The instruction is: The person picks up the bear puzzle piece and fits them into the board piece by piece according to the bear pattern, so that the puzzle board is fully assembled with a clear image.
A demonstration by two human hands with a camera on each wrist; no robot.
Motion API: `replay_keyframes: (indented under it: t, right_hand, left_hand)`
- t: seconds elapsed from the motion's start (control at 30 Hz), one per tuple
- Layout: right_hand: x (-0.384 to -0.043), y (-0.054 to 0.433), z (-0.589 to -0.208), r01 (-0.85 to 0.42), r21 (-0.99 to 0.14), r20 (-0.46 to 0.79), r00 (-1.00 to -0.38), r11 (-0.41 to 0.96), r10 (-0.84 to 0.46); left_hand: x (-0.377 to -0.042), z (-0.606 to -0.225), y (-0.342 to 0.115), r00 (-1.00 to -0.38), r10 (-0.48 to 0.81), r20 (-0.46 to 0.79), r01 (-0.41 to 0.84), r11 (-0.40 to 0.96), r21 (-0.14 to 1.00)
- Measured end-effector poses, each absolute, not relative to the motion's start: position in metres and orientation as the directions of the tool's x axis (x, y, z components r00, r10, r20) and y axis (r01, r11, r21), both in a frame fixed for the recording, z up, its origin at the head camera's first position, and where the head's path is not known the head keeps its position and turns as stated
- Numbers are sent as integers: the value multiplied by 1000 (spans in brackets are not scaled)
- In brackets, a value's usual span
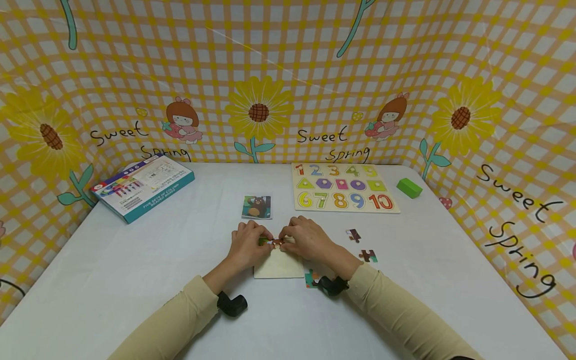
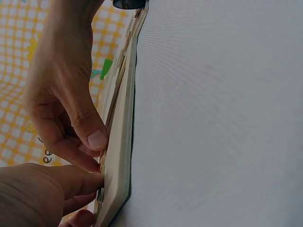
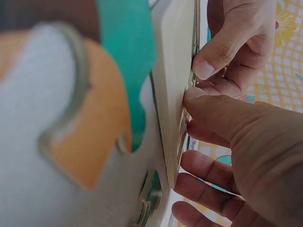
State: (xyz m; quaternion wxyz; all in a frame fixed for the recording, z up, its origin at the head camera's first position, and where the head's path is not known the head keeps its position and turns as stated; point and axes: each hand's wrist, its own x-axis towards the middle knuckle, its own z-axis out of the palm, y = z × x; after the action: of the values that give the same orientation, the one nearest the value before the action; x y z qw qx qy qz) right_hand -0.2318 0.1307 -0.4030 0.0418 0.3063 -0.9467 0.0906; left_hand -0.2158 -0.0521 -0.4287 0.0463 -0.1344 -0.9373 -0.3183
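Observation:
A pale wooden puzzle board (image 1: pixel 279 268) lies flat on the table, with brown and green jigsaw pieces (image 1: pixel 277 244) along its far side. Over the board's far left part, my left hand (image 1: pixel 245 245) pinches at these pieces with thumb and forefinger. Facing it from the right, my right hand (image 1: pixel 309 241) pinches the brown piece at the middle, its other fingers spread along the board's edge in the right wrist view. The thumbs and fingertips of both hands nearly meet there and partly hide the pieces.
Loose jigsaw pieces lie to the right: a brown one (image 1: pixel 354 235), a brown and teal one (image 1: pixel 368 256) and a teal and orange one (image 1: pixel 310 279) beside the right wrist. Behind stand a bear picture (image 1: pixel 257 207), number board (image 1: pixel 346 187), green block (image 1: pixel 409 188) and boxed set (image 1: pixel 146 185).

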Motion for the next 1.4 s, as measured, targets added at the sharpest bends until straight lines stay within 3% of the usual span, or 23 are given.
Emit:
replay_keyframes:
  t: [0.8,1.4]
  right_hand:
    - [-231,144,-394,-513,-255,67,-855,819,-515]
    - [-234,227,-386,-366,-383,53,-925,848,-376]
  left_hand:
    - [-217,-429,-53,-952,245,182,305,745,593]
    - [-217,-430,-52,-959,231,165,283,734,618]
